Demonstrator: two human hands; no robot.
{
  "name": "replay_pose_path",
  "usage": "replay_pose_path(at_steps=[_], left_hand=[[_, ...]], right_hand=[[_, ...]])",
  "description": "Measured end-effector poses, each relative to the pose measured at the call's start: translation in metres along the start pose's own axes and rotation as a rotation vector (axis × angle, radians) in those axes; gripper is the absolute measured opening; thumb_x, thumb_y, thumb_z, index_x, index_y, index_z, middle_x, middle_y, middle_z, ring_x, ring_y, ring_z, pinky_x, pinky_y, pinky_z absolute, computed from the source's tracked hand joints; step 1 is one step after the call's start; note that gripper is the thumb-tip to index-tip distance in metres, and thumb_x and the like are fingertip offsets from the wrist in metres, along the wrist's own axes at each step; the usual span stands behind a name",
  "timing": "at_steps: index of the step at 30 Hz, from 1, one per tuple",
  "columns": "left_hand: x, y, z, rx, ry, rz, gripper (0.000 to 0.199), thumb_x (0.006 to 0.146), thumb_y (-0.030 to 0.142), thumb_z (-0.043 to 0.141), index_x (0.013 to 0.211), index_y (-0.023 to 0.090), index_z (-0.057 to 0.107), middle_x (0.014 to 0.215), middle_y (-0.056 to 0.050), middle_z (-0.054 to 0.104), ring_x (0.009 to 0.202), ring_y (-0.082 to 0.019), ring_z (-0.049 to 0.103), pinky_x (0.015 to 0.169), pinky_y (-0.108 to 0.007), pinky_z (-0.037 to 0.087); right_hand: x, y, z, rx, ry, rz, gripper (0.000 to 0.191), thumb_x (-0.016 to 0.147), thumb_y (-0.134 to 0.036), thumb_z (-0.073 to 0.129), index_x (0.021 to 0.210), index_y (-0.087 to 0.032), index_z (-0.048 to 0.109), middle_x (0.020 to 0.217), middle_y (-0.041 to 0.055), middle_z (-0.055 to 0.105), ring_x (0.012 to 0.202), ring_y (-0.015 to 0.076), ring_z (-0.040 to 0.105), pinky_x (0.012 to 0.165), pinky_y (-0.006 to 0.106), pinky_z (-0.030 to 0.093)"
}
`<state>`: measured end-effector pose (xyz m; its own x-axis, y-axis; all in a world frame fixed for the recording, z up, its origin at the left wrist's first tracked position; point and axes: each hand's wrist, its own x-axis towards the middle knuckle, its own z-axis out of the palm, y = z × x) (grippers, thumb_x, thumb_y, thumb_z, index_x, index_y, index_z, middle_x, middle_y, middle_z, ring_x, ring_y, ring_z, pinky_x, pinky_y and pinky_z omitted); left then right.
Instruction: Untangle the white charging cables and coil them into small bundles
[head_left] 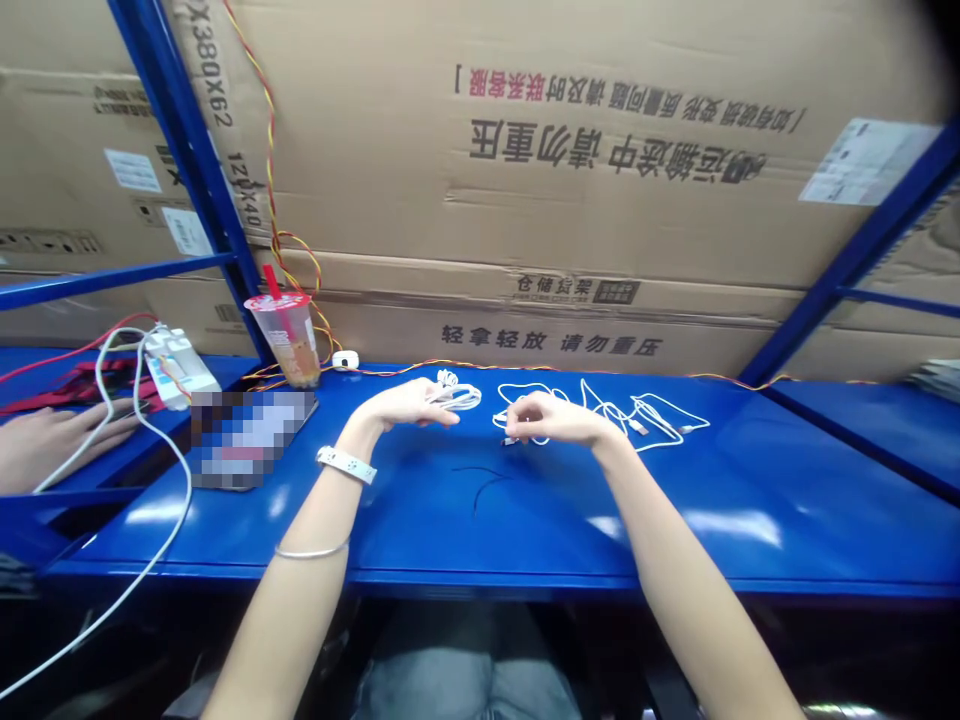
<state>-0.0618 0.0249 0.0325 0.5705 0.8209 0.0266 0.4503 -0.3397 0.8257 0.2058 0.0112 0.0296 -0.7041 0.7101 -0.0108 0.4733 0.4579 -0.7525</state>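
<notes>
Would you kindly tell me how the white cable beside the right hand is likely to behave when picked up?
The white cable will probably hang floppy, since it lies in loose, thin loops on the blue shelf. Its loops cross near the right hand, so lifting one end may drag the others along. It looks light.

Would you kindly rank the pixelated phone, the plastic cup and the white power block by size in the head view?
1. The pixelated phone
2. The plastic cup and the white power block look alike, so unranked
</notes>
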Motion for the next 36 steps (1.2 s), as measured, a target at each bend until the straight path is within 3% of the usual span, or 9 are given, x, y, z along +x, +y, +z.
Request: replay_pose_path(at_steps=[6, 9, 11, 15, 17, 21, 24, 28, 36], left_hand=[[-0.004, 0.002, 0.002, 0.033, -0.284, -0.083, 0.025, 0.050, 0.037, 0.082, 0.049, 0.017, 0.066, 0.042, -0.003, 0.055, 0.034, -0.011, 0.038, 0.036, -0.025, 0.022], [-0.005, 0.003, -0.002, 0.076, -0.384, -0.105, 0.029, 0.057, 0.041, 0.079, 0.062, 0.014, 0.071, 0.049, -0.004, 0.061, 0.037, -0.009, 0.038, 0.037, -0.024, 0.020], [-0.004, 0.001, -0.005, 0.108, -0.334, -0.089, 0.033, 0.063, 0.045, 0.074, 0.066, 0.013, 0.070, 0.052, -0.004, 0.061, 0.040, -0.009, 0.037, 0.040, -0.025, 0.022], [0.001, -0.007, -0.008, 0.095, -0.018, -0.095, 0.039, 0.065, 0.053, 0.069, 0.060, 0.015, 0.064, 0.052, -0.002, 0.058, 0.044, -0.009, 0.036, 0.043, -0.025, 0.023], [0.003, -0.011, -0.008, 0.067, 0.050, -0.120, 0.039, 0.064, 0.053, 0.069, 0.063, 0.015, 0.064, 0.054, -0.001, 0.057, 0.045, -0.009, 0.037, 0.044, -0.024, 0.022], [0.004, -0.010, -0.006, 0.037, 0.082, -0.127, 0.037, 0.065, 0.052, 0.069, 0.067, 0.016, 0.064, 0.054, 0.000, 0.058, 0.046, -0.010, 0.037, 0.044, -0.024, 0.021], [0.002, -0.006, -0.005, 0.032, 0.108, -0.112, 0.037, 0.066, 0.052, 0.068, 0.063, 0.015, 0.062, 0.054, 0.000, 0.057, 0.046, -0.009, 0.037, 0.044, -0.024, 0.022], [0.000, 0.000, -0.004, -0.004, 0.170, -0.109, 0.033, 0.068, 0.047, 0.067, 0.062, 0.014, 0.063, 0.052, 0.001, 0.055, 0.046, -0.009, 0.038, 0.044, -0.023, 0.022], [0.004, -0.005, -0.005, -0.019, 0.203, -0.127, 0.034, 0.068, 0.047, 0.067, 0.074, 0.013, 0.068, 0.056, 0.000, 0.058, 0.047, -0.009, 0.039, 0.044, -0.022, 0.023]], right_hand=[[-0.007, 0.005, 0.012, -0.001, -0.167, 0.015, 0.023, 0.076, -0.039, 0.064, 0.073, -0.016, 0.070, 0.068, 0.0023, 0.066, 0.062, 0.0137, 0.057, 0.061, 0.025, 0.043], [-0.007, 0.004, 0.010, -0.026, -0.202, 0.038, 0.023, 0.075, -0.038, 0.065, 0.073, -0.015, 0.070, 0.065, 0.0011, 0.064, 0.061, 0.0124, 0.055, 0.062, 0.025, 0.043], [-0.007, 0.003, 0.009, -0.040, -0.236, 0.056, 0.023, 0.074, -0.038, 0.066, 0.074, -0.015, 0.071, 0.066, 0.0007, 0.064, 0.061, 0.0118, 0.055, 0.063, 0.025, 0.043], [-0.007, 0.004, 0.012, -0.080, -0.280, 0.106, 0.026, 0.071, -0.040, 0.068, 0.075, -0.015, 0.070, 0.066, 0.0010, 0.064, 0.061, 0.0121, 0.055, 0.062, 0.025, 0.042], [-0.007, 0.003, 0.014, -0.120, -0.276, 0.147, 0.028, 0.070, -0.042, 0.069, 0.074, -0.015, 0.070, 0.064, 0.0009, 0.063, 0.060, 0.0127, 0.056, 0.061, 0.025, 0.042], [-0.008, -0.001, 0.015, -0.273, -0.174, 0.165, 0.031, 0.065, -0.043, 0.074, 0.083, -0.018, 0.069, 0.067, -0.0003, 0.061, 0.065, 0.0149, 0.056, 0.061, 0.025, 0.040], [-0.007, -0.007, 0.020, -0.361, -0.071, 0.074, 0.044, 0.062, -0.040, 0.078, 0.099, -0.020, 0.066, 0.084, 0.0016, 0.061, 0.078, 0.0170, 0.055, 0.067, 0.026, 0.042], [0.000, -0.013, 0.035, -0.371, -0.092, -0.019, 0.053, 0.064, -0.032, 0.077, 0.113, -0.019, 0.060, 0.107, 0.0059, 0.057, 0.093, 0.0194, 0.052, 0.080, 0.030, 0.044], [0.010, -0.021, 0.057, -0.321, -0.084, -0.087, 0.021, 0.073, -0.018, 0.066, 0.095, -0.017, 0.065, 0.095, 0.0045, 0.059, 0.083, 0.0159, 0.052, 0.073, 0.026, 0.044]])
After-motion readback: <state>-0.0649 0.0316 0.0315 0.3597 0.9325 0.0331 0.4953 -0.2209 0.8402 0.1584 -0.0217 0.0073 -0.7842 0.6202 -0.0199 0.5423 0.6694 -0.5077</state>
